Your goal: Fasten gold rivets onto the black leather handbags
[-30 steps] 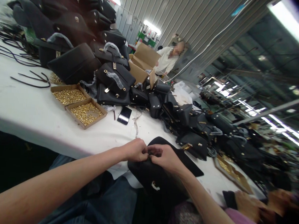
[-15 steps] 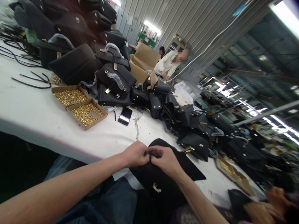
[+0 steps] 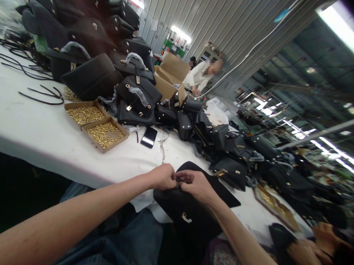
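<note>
A black handbag (image 3: 197, 211) lies tilted across my lap and the table's edge, with a gold fitting (image 3: 186, 217) partly wrapped in white on its near side. My left hand (image 3: 164, 176) is closed at the bag's upper left edge, thumb and fingers pinched together. Right beside it, my right hand (image 3: 196, 185) curls its fingers on the same spot. Whatever small part sits between the fingertips is too small and covered to make out. Beyond the bag's far edge, a gold clasp (image 3: 221, 173) shows.
Two cardboard trays (image 3: 104, 149) of small gold pieces and a phone (image 3: 149, 137) rest on the white table (image 3: 128, 161). Black handbags (image 3: 91, 76) are heaped behind. Another tray (image 3: 276, 207) lies right, near a co-worker's hands (image 3: 309, 251). A person (image 3: 198, 75) bends by a carton (image 3: 174, 70).
Both hands stay together at the same edge of the handbag, with small finger movements. The bag has shifted slightly upward in view, and the camera has moved a little.
</note>
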### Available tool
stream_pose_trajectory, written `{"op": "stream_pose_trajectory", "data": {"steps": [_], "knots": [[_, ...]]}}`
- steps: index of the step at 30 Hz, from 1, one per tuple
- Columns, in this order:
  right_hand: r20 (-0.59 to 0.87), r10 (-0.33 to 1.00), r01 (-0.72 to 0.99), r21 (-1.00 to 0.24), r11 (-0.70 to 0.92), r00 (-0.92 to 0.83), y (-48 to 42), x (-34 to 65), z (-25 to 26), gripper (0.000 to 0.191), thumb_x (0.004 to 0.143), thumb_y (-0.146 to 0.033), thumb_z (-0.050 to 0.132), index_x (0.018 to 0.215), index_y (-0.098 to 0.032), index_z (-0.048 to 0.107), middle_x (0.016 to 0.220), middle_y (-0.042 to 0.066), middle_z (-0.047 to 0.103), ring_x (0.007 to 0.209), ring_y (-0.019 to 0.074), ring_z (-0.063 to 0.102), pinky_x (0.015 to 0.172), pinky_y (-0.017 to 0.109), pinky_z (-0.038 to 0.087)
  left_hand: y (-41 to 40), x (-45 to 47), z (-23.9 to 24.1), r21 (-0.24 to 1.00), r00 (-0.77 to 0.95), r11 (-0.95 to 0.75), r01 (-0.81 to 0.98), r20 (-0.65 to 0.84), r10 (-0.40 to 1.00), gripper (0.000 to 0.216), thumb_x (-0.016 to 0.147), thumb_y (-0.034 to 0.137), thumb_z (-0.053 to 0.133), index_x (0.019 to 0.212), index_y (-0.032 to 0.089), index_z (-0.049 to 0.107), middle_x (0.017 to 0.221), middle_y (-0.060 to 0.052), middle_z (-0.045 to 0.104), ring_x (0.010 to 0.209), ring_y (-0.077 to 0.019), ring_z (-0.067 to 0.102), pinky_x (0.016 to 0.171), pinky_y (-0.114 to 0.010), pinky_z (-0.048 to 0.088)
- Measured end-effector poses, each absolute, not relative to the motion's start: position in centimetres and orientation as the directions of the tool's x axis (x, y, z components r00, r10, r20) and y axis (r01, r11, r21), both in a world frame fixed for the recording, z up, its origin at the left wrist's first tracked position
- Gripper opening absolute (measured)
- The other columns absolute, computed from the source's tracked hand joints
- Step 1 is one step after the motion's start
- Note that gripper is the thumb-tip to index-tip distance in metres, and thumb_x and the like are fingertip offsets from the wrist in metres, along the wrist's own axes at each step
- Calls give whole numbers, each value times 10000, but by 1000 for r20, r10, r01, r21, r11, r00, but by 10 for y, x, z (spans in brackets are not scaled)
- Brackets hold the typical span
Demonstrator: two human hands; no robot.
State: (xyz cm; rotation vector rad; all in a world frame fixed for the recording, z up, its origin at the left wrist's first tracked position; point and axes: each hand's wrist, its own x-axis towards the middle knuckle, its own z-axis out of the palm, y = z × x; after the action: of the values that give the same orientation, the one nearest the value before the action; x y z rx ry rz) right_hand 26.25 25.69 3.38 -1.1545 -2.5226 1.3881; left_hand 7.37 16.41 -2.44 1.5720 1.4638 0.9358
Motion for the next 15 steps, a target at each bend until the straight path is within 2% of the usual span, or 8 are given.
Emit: {"op": "stream_pose_trajectory", "data": {"steps": [6, 10, 15], "knots": [[-264, 586, 552, -739, 387, -766, 253, 264, 39, 455, 775, -169, 677, 1209, -138, 810, 1043, 69, 805, 955, 219, 757, 896, 304, 581, 158, 84, -22, 873, -13, -86, 480, 105, 994, 184, 748, 222, 639, 695, 119, 783, 572, -38, 576, 562, -117, 366, 575, -296, 272], [-260, 579, 536, -756, 376, -773, 249, 266, 40, 473, 772, -139, 651, 1217, -152, 814, 1075, 61, 808, 980, 223, 770, 917, 308, 587, 155, 85, -24, 880, -13, -117, 460, 138, 990, 182, 744, 196, 636, 689, 96, 778, 589, -49, 611, 583, -110, 407, 574, -280, 284], [-229, 610, 542, -742, 395, -758, 247, 266, 35, 470, 766, -138, 668, 1212, -155, 818, 1042, 58, 809, 938, 216, 769, 869, 295, 589, 153, 83, -31, 904, -16, -163, 396, 185, 983, 161, 743, 171, 640, 650, 83, 738, 540, -15, 542, 570, -91, 415, 567, -264, 281]]}}
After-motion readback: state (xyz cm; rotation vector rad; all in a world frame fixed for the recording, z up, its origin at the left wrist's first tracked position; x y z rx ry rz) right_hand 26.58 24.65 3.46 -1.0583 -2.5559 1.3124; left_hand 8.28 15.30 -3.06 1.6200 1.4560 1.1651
